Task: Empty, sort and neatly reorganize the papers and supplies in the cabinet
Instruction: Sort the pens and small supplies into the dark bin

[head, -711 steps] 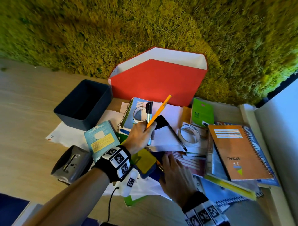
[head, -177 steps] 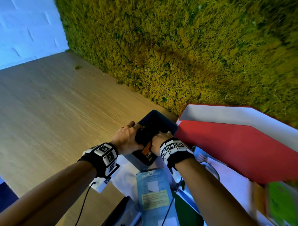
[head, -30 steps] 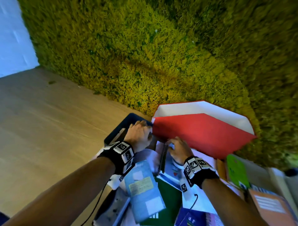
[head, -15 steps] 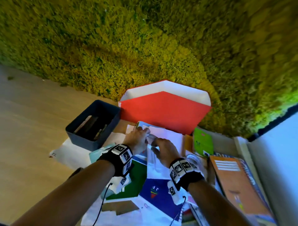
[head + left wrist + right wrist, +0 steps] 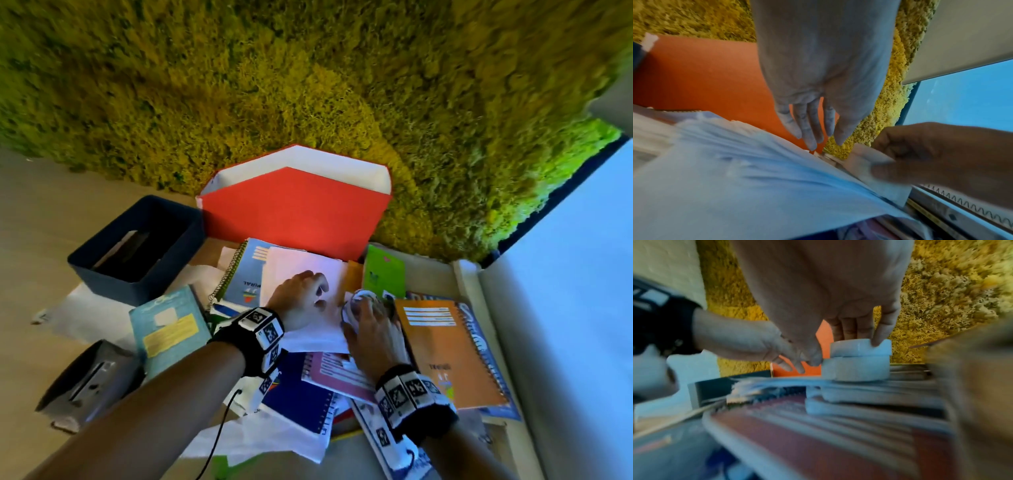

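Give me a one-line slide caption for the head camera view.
Right hand grips tape rolls while left hand rests on white paper amid scattered notebooks.

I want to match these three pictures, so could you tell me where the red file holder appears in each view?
Head: the red file holder stands upper centre, against the moss wall.
Left wrist: at left, behind the left hand.
Right wrist: a small orange-red patch at centre, between both hands.
Shared landmark: the moss wall.

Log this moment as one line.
left hand: open on paper | right hand: grips tape rolls | bin: holds supplies
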